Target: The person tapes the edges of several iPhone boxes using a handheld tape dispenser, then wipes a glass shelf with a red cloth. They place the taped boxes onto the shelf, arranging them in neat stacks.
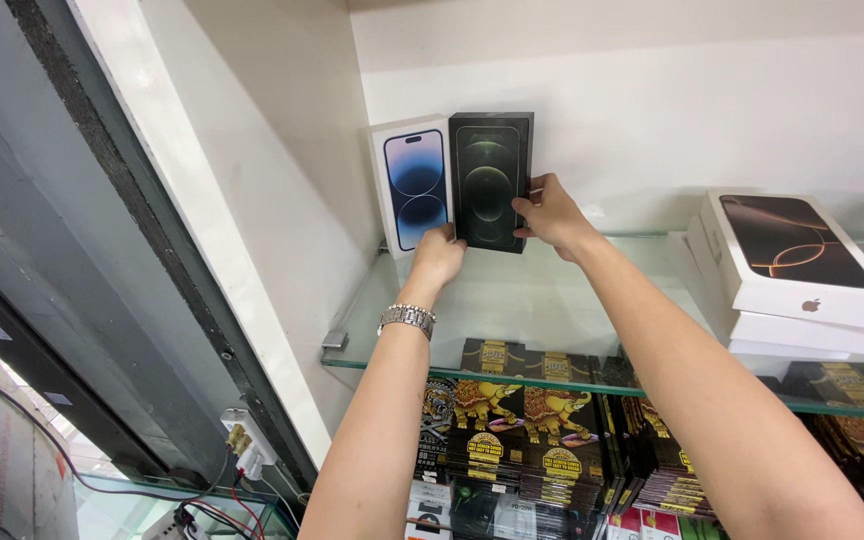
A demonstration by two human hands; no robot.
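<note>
Down low there's stacks of black-and-gold packs (512,440) under the glass shelf (512,300). Up on it, left hand (439,255) props the black phone box (491,178) from its bottom corner, fingers curled, and right hand (550,212) pinches its right edge. Box stands upright, touching the white phone box (410,185) on its left.

Matt black cardboard box (491,180), glossy white box (410,185), smooth clear glass shelf (512,300).
</note>
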